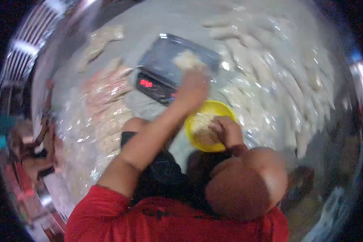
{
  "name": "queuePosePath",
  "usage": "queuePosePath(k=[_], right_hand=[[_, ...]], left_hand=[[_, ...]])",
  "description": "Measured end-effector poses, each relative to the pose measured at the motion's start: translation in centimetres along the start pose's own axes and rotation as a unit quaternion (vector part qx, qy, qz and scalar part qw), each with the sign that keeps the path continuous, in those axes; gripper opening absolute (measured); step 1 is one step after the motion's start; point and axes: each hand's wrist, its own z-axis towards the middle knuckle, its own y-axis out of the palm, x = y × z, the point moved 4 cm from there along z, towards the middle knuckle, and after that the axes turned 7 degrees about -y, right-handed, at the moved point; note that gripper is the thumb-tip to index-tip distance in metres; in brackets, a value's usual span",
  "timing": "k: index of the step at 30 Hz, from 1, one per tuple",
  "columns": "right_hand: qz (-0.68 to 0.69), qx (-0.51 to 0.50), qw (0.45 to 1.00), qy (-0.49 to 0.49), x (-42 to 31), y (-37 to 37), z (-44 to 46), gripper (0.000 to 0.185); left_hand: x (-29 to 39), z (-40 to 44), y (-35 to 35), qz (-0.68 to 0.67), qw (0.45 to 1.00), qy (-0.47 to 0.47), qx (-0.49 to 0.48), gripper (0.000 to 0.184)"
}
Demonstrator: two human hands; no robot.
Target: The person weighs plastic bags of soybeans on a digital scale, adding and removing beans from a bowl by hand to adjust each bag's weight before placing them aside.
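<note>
My left hand (193, 86) is stretched over the near edge of a digital scale (159, 56) with a red display, blurred by motion. Just beyond its fingers a pale packet or clump (187, 60) shows on or above the scale's plate; I cannot tell whether the fingers hold it. Inside a yellow bowl (190, 137), close to the scale's near right corner, my right hand (226, 129) has its fingers bent down into pale grainy food (203, 125). What those fingers grip is too small to make out.
Many clear plastic packets of pale food (262, 76) lie spread on the right. More packets (109, 88), some reddish, lie on the left. My knees are close to the bowl and scale. Assorted items (32, 177) stand at the far left edge.
</note>
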Motion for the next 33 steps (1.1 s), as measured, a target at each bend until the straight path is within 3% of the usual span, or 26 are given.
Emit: queuePosePath(k=[1, 2, 3, 5, 6, 7, 9, 10, 11, 12, 13, 15, 16, 18, 20, 21, 24, 28, 30, 33], right_hand=[[-0.079, 0.060, 0.987, -0.126, 1.6, -0.9, -1.1, 0.024], [-0.109, 0.070, 0.989, -0.074, 2.0, -2.1, -2.1, 0.026], [-0.063, 0.117, 0.991, -0.027, 1.1, -3.6, -3.7, 0.025], [-0.010, 0.168, 0.986, 0.010, 1.3, -7.3, -7.4, 0.024], [-0.020, 0.211, 0.976, 0.046, 2.4, -9.8, -10.1, 0.024], [-0.090, 0.225, 0.969, 0.050, 2.8, -11.6, -12.4, 0.023], [-0.254, 0.212, 0.940, 0.085, 5.4, -13.2, -17.3, 0.022], [-0.292, 0.121, 0.941, 0.123, 4.7, -14.4, -18.7, 0.023], [-0.310, 0.092, 0.933, 0.159, 5.4, -14.5, -20.2, 0.024], [-0.328, 0.059, 0.924, 0.188, 6.3, -14.3, -19.7, 0.024], [-0.327, 0.058, 0.926, 0.181, 7.4, -13.8, -20.2, 0.024], [-0.360, 0.155, 0.914, 0.101, 8.2, -12.8, -20.3, 0.024], [-0.360, 0.149, 0.917, 0.091, 7.2, -12.3, -19.5, 0.024], [-0.431, 0.179, 0.872, 0.147, 5.5, -12.2, -18.1, 0.027], [-0.437, 0.154, 0.870, 0.168, 6.5, -10.9, -16.9, 0.036], [-0.440, 0.134, 0.867, 0.194, 7.3, -10.5, -16.9, 0.047], [-0.378, 0.106, 0.881, 0.263, 9.5, -10.8, -17.3, 0.035], [-0.355, 0.069, 0.901, 0.241, 9.6, -14.6, -17.9, 0.022], [-0.227, 0.127, 0.936, 0.239, 4.5, -17.8, -17.2, 0.013], [-0.160, 0.075, 0.970, 0.165, -3.0, -20.1, -13.1, 0.014]], left_hand=[[-1.2, 0.8, 0.1, 0.011, 0.998, -0.018, -0.052, 0.060], [-1.6, 0.0, -0.8, -0.011, 1.000, -0.021, 0.003, 0.049], [-2.2, -0.5, -1.0, 0.003, 0.996, 0.068, 0.058, 0.048], [-2.6, 0.4, -2.9, -0.097, 0.994, -0.010, -0.041, 0.046], [-5.1, 0.4, -0.2, -0.085, 0.994, 0.000, 0.064, 0.044], [-4.0, 0.1, -3.0, -0.151, 0.988, 0.022, 0.037, 0.043], [-9.5, 0.0, -0.5, -0.187, 0.973, 0.038, 0.131, 0.038], [-9.8, -0.1, -1.1, -0.186, 0.973, 0.049, 0.126, 0.038], [-11.3, -0.3, -2.2, -0.351, 0.927, -0.040, 0.125, 0.036], [-13.5, -0.1, -3.2, -0.425, 0.893, -0.088, 0.123, 0.036], [-15.9, 0.1, -4.1, -0.498, 0.847, -0.134, 0.129, 0.037], [-19.6, -1.1, -6.9, -0.410, 0.877, -0.109, 0.228, 0.040], [-19.3, -2.4, -9.0, -0.405, 0.876, -0.118, 0.235, 0.040], [-18.8, -4.9, -12.7, -0.495, 0.818, -0.143, 0.257, 0.039], [-21.8, -8.5, -14.1, -0.457, 0.845, -0.136, 0.241, 0.031], [-24.9, -10.2, -13.7, -0.162, 0.957, -0.111, 0.213, 0.028], [-36.7, -14.2, -8.3, -0.111, 0.952, -0.232, 0.167, 0.030], [-43.8, -21.3, -1.3, -0.013, 0.936, -0.345, -0.069, 0.026], [-43.1, -24.1, 0.7, 0.009, 0.925, -0.345, -0.157, 0.024], [-41.1, -26.3, 1.5, 0.074, 0.942, -0.263, -0.194, 0.021]])
